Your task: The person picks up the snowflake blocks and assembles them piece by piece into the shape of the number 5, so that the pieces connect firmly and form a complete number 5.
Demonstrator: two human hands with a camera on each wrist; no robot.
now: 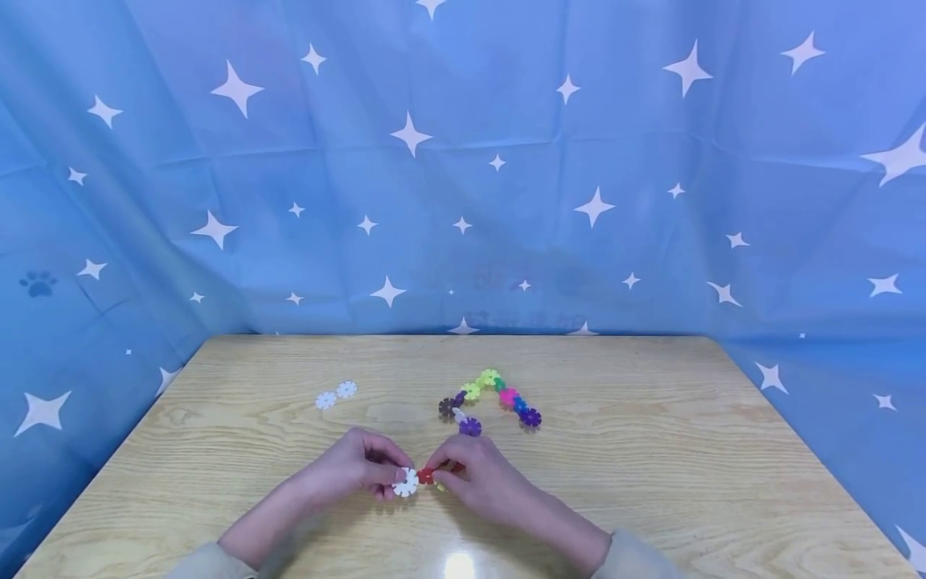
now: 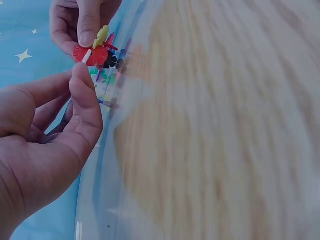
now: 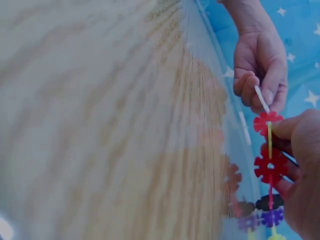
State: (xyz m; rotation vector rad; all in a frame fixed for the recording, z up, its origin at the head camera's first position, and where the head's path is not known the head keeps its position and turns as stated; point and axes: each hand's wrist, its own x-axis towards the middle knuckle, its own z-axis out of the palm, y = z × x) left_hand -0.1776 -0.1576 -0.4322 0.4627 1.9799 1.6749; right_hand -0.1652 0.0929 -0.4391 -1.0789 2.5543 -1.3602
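My left hand [image 1: 369, 464] pinches a white notched plastic disc [image 1: 407, 484] between thumb and fingers, low over the front middle of the table. Facing it, my right hand [image 1: 481, 480] pinches a red notched disc [image 1: 425, 476] at one end of a chain of linked discs. The white disc's edge meets the red one's rim. A yellow disc [image 2: 101, 36] and another red disc [image 3: 265, 163] follow in the chain, then pink, black and purple [image 3: 272, 217] ones. Part of the chain is hidden behind my right fingers.
Behind my right hand, linked colored discs lie in a bent line, with a yellow-green disc [image 1: 489, 377] at its top and a purple disc [image 1: 530, 417] at its right end. Two white discs [image 1: 336, 394] lie left on the wooden table [image 1: 651, 450]. A blue star-patterned curtain [image 1: 506, 201] hangs behind.
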